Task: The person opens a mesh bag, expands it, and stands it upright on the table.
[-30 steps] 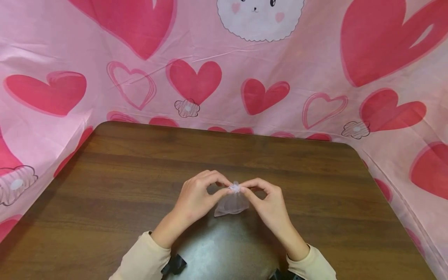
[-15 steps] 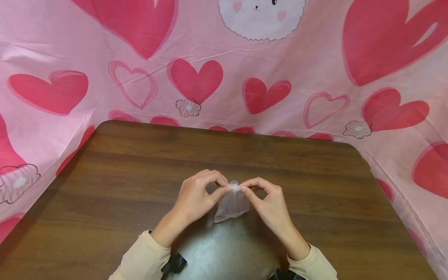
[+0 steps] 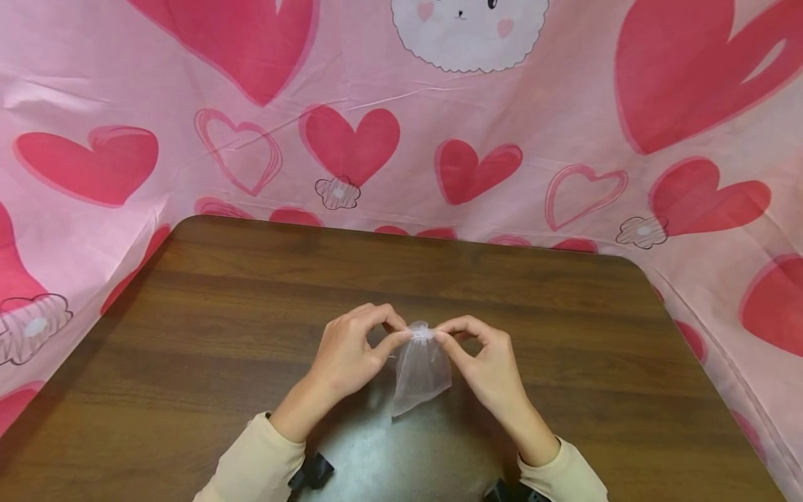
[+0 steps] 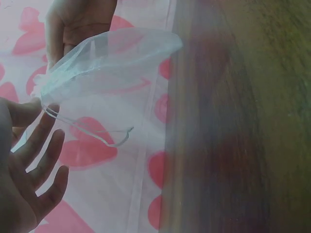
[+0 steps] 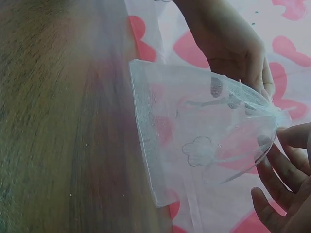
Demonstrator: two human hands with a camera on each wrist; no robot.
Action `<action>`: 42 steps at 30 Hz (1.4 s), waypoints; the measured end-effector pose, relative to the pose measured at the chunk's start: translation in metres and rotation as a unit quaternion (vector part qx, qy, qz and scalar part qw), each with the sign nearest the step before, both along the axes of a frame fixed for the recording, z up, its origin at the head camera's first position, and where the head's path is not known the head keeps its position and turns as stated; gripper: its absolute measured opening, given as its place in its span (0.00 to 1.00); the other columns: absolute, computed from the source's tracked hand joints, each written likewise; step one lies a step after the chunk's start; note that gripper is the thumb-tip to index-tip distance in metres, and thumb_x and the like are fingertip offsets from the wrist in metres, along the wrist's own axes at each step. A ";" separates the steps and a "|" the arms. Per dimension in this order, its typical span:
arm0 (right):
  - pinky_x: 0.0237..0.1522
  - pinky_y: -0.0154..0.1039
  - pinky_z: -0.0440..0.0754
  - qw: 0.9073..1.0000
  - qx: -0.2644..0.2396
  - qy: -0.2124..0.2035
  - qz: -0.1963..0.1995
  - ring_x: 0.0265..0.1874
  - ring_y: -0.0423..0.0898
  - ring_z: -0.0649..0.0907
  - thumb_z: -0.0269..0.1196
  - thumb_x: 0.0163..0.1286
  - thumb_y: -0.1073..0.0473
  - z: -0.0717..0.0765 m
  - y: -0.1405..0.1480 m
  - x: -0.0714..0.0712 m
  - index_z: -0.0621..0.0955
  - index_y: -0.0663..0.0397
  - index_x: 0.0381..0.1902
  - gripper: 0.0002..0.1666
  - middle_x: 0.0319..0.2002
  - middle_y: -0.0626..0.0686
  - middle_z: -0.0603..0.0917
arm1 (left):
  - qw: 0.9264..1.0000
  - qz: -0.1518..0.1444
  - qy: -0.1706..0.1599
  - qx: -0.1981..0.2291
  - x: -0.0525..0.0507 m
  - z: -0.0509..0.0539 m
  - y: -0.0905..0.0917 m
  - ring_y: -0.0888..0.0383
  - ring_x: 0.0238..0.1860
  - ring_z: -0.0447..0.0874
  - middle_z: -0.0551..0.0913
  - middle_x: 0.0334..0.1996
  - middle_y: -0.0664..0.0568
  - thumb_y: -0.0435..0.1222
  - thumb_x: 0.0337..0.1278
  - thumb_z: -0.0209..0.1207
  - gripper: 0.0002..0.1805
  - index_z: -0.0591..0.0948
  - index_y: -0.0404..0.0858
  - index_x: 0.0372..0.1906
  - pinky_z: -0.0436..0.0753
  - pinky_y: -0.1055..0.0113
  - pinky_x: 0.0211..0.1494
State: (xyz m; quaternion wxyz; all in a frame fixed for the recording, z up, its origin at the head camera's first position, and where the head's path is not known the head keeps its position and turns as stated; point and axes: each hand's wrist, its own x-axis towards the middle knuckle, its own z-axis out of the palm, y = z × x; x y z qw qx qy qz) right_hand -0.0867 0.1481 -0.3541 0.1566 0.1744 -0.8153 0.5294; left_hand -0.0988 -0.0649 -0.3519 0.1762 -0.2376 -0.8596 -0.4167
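Note:
A sheer white drawstring pouch (image 3: 422,376) hangs between the two hands, its top gathered into a bunched neck. My left hand (image 3: 357,348) pinches the left side of that neck between thumb and index finger. On the other side my right hand (image 3: 483,355) pinches the neck the same way. In the left wrist view a thin white drawstring (image 4: 104,141) dangles in a loop from the gathered neck. The pouch (image 5: 194,131) looks see-through in the right wrist view, with the backdrop's pattern and some fingertips showing through and nothing visible inside.
Below the hands lies a brown wooden table (image 3: 263,293) with a shiny patch of glare near its front. A pink cloth backdrop (image 3: 414,132) printed with hearts surrounds the table's back and sides. Black wrist mounts (image 3: 311,473) sit by the sleeves.
The pouch's body has swung down and toward me, so more of its length shows below the neck. Both hands keep their pinch; the right has shifted slightly to the right.

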 end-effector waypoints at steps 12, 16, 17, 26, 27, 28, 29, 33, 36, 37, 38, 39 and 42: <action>0.38 0.40 0.78 1.000 -0.003 0.004 -0.008 0.31 0.42 0.82 0.72 0.61 0.65 0.001 0.005 -0.003 0.87 0.50 0.33 0.05 0.32 0.44 0.88 | 1.000 0.015 -0.008 0.005 -0.001 0.002 -0.005 0.60 0.35 0.82 0.82 0.30 0.68 0.41 0.54 0.72 0.07 0.83 0.53 0.31 0.75 0.63 0.36; 0.39 0.39 0.77 1.000 -0.001 0.001 -0.015 0.31 0.42 0.82 0.72 0.61 0.65 0.003 0.008 -0.003 0.87 0.50 0.33 0.05 0.31 0.44 0.87 | 1.000 0.018 -0.003 0.006 -0.002 0.003 -0.007 0.62 0.34 0.81 0.82 0.30 0.68 0.42 0.54 0.71 0.07 0.83 0.53 0.30 0.77 0.62 0.37; 0.39 0.38 0.77 1.000 0.000 0.001 -0.017 0.31 0.42 0.82 0.72 0.61 0.66 0.003 0.008 -0.004 0.87 0.50 0.32 0.05 0.31 0.44 0.87 | 1.000 0.020 -0.002 0.007 -0.002 0.003 -0.007 0.64 0.34 0.81 0.82 0.30 0.68 0.42 0.54 0.71 0.07 0.83 0.53 0.30 0.78 0.61 0.37; 0.37 0.39 0.77 1.000 0.020 0.008 -0.014 0.31 0.41 0.82 0.72 0.60 0.65 0.005 0.013 -0.004 0.87 0.50 0.32 0.05 0.30 0.43 0.86 | 1.000 0.026 0.005 -0.003 -0.002 0.006 -0.010 0.68 0.34 0.78 0.81 0.28 0.68 0.42 0.54 0.71 0.07 0.83 0.53 0.30 0.77 0.63 0.38; 0.36 0.39 0.78 1.000 0.024 0.013 -0.011 0.30 0.41 0.82 0.72 0.60 0.66 0.005 0.014 -0.004 0.87 0.50 0.32 0.05 0.30 0.43 0.87 | 1.000 0.026 0.007 -0.006 -0.002 0.006 -0.010 0.68 0.33 0.78 0.81 0.28 0.68 0.42 0.54 0.72 0.07 0.83 0.53 0.30 0.77 0.63 0.38; 0.36 0.39 0.78 0.999 0.027 0.019 -0.009 0.30 0.41 0.82 0.72 0.60 0.66 0.006 0.014 -0.004 0.87 0.51 0.33 0.05 0.30 0.43 0.87 | 1.000 0.026 0.011 -0.008 -0.003 0.007 -0.011 0.68 0.33 0.78 0.81 0.28 0.68 0.42 0.53 0.72 0.07 0.83 0.54 0.30 0.76 0.64 0.38; 0.35 0.39 0.78 0.999 0.032 0.025 -0.007 0.30 0.40 0.82 0.72 0.60 0.66 0.007 0.015 -0.004 0.87 0.51 0.33 0.05 0.30 0.43 0.87 | 1.000 0.025 0.013 -0.009 -0.003 0.007 -0.011 0.69 0.33 0.77 0.81 0.28 0.68 0.42 0.53 0.72 0.07 0.83 0.54 0.30 0.76 0.64 0.37; 0.35 0.37 0.77 0.998 0.045 0.044 0.003 0.30 0.40 0.82 0.72 0.59 0.67 0.009 0.017 -0.004 0.87 0.51 0.33 0.07 0.30 0.43 0.87 | 0.999 0.023 0.021 -0.015 -0.004 0.007 -0.013 0.69 0.33 0.77 0.80 0.28 0.70 0.44 0.53 0.72 0.06 0.84 0.55 0.30 0.76 0.64 0.37; 0.35 0.35 0.77 0.997 0.054 0.058 0.010 0.30 0.39 0.81 0.72 0.58 0.69 0.009 0.018 -0.005 0.87 0.51 0.33 0.08 0.30 0.43 0.86 | 0.999 0.022 0.023 -0.020 -0.004 0.007 -0.014 0.69 0.32 0.76 0.80 0.28 0.70 0.44 0.53 0.72 0.06 0.84 0.55 0.30 0.75 0.64 0.37; 0.35 0.34 0.77 0.996 0.058 0.061 0.012 0.30 0.39 0.81 0.72 0.58 0.69 0.009 0.018 -0.005 0.87 0.51 0.33 0.09 0.30 0.42 0.86 | 0.999 0.021 0.023 -0.022 -0.005 0.007 -0.015 0.69 0.32 0.76 0.80 0.28 0.70 0.44 0.53 0.72 0.06 0.84 0.55 0.30 0.75 0.64 0.36; 0.35 0.34 0.77 0.996 0.062 0.063 0.013 0.30 0.39 0.81 0.72 0.58 0.69 0.009 0.019 -0.005 0.87 0.51 0.33 0.09 0.30 0.42 0.86 | 0.999 0.021 0.023 -0.023 -0.005 0.007 -0.015 0.69 0.32 0.76 0.80 0.28 0.70 0.45 0.53 0.72 0.06 0.84 0.55 0.30 0.75 0.64 0.36; 0.36 0.33 0.77 0.996 0.067 0.065 0.014 0.30 0.39 0.82 0.72 0.58 0.69 0.010 0.019 -0.005 0.87 0.50 0.33 0.09 0.30 0.42 0.86 | 0.999 0.019 0.022 -0.025 -0.005 0.007 -0.015 0.70 0.32 0.77 0.80 0.28 0.70 0.45 0.53 0.72 0.06 0.84 0.55 0.30 0.75 0.64 0.36; 0.36 0.32 0.76 0.994 0.084 0.066 0.013 0.31 0.38 0.82 0.72 0.58 0.69 0.010 0.021 -0.005 0.87 0.49 0.33 0.09 0.30 0.40 0.86 | 0.999 0.015 0.022 -0.029 -0.006 0.008 -0.016 0.70 0.32 0.78 0.79 0.28 0.70 0.45 0.53 0.72 0.06 0.84 0.55 0.30 0.75 0.63 0.35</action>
